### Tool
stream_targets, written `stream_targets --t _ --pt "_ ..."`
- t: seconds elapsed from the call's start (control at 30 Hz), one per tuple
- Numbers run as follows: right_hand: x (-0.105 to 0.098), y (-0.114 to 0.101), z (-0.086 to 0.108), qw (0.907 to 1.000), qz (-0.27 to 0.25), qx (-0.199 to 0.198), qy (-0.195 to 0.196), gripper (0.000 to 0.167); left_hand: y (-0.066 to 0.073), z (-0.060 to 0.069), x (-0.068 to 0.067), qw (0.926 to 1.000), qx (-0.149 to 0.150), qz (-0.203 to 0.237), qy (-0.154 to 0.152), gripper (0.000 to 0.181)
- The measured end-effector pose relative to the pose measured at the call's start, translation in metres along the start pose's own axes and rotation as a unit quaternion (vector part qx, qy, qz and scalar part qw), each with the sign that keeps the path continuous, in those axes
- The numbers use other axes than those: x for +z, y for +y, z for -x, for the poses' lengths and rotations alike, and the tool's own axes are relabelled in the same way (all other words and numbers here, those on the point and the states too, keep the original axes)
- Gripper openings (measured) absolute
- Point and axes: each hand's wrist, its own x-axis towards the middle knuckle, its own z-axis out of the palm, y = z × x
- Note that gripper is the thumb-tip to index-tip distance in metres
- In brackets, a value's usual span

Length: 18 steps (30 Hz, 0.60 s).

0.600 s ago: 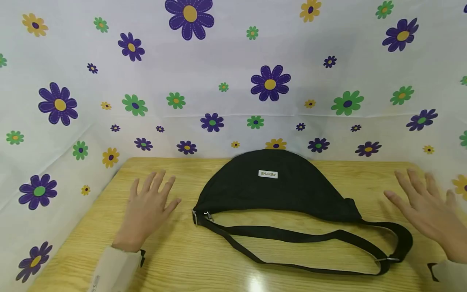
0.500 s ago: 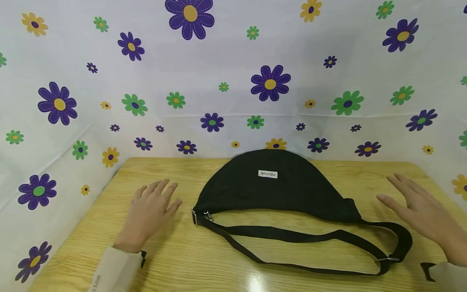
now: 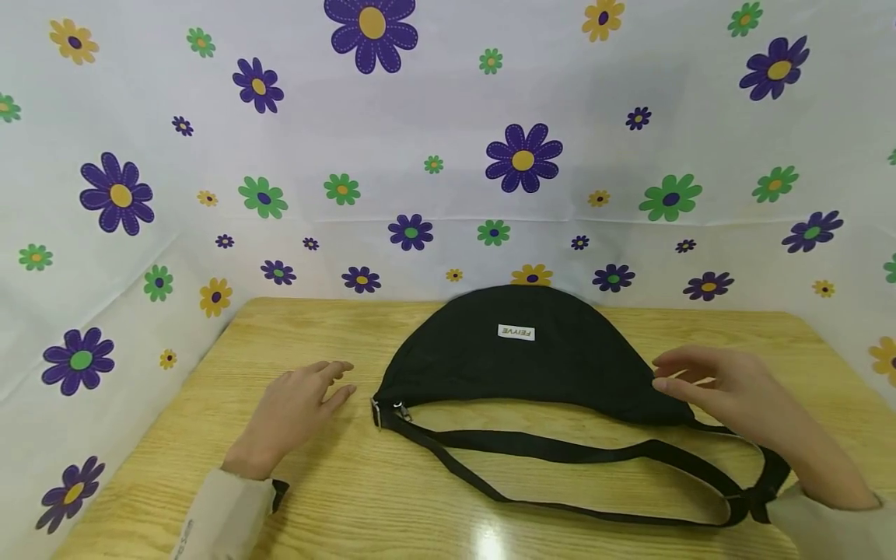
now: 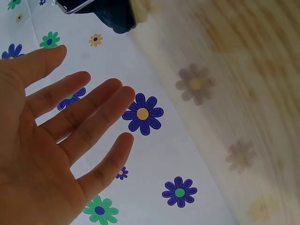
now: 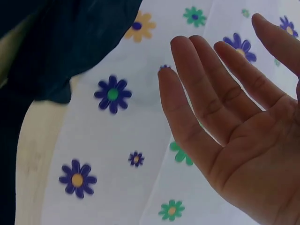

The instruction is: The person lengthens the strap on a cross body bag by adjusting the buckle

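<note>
A black half-moon waist bag point(image 3: 518, 365) lies flat on the wooden table, its small white label point(image 3: 516, 333) upside down. Its black strap point(image 3: 532, 445) loops in front, with a metal zipper pull point(image 3: 402, 410) at the left corner and a buckle at the right, partly behind the right wrist. My left hand point(image 3: 292, 412) hovers over the table left of the bag, fingers relaxed and holding nothing. At the bag's right end is my right hand point(image 3: 728, 389), thumb and fingers apart and loosely bent; whether it touches the fabric cannot be told. In its wrist view the palm point(image 5: 258, 145) holds nothing.
A white cloth point(image 3: 434, 109) printed with purple, green and yellow flowers hangs behind the table and along its left side. The wooden table top point(image 3: 336, 498) extends in front of the bag, with a bright light reflection near the front.
My right hand has moved left, from beside the bag to its right end, with the fingers bending. My left hand has lowered and tilted slightly toward the bag. The bag stays put.
</note>
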Motion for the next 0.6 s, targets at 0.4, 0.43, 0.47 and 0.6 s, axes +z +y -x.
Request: stream_targets --t 0.4,0.43,0.47,0.6 --pt "0.025 -0.04 -0.021 0.9905 -0.11 -0.004 -0.082 0.018 0.003 -0.006 0.004 0.9944 -0.006 0.098 -0.038 0.031" --pt "0.027 -0.042 -0.023 0.9892 -0.118 -0.011 -0.086 0.018 0.003 -0.006 0.004 0.9936 -0.007 0.105 -0.04 0.031" --pt "0.029 -0.044 -0.024 0.9876 -0.126 -0.018 -0.091 0.017 0.003 -0.006 0.004 0.9928 -0.007 0.112 -0.042 0.031" --pt "0.036 -0.051 -0.029 0.9783 -0.168 -0.035 -0.116 0.017 0.003 -0.008 0.003 0.9886 -0.006 0.141 -0.053 0.031"
